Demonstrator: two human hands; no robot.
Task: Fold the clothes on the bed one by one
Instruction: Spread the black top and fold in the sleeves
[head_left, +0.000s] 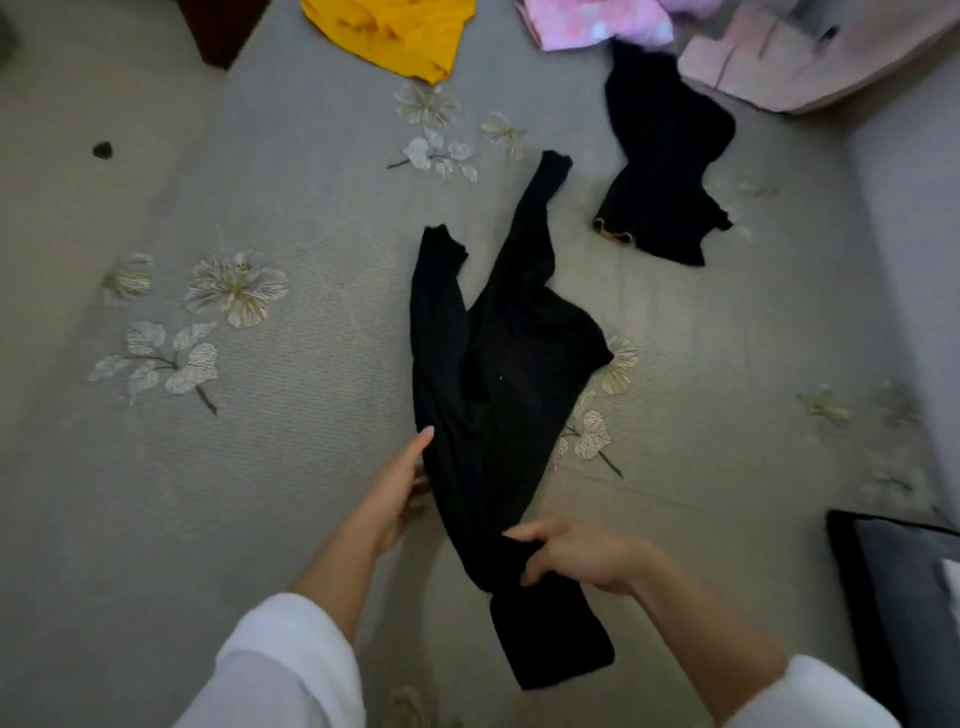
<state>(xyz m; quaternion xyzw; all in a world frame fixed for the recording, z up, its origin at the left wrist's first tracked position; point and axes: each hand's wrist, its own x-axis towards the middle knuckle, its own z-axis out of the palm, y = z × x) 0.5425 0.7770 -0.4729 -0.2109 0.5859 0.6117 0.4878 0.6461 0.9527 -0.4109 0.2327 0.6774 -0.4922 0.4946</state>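
Black top is sitting mid-bed, sleeves pointing at the far edge and hem end toward the near edge. I'd guess that's so the long side can be folded over.

Right hand has its fingers curled into a bunch of fabric low down on the top, pinching it. Looks to me like it's pulling the body straight.

Left hand lies along the top's left edge with one finger stretched out on the cloth. The other fingers are hidden in shadow, so I can't tell if it's really gripping.

Still to do: another black piece toward the far right corner, and a yellow one and a pink one at the far edge.
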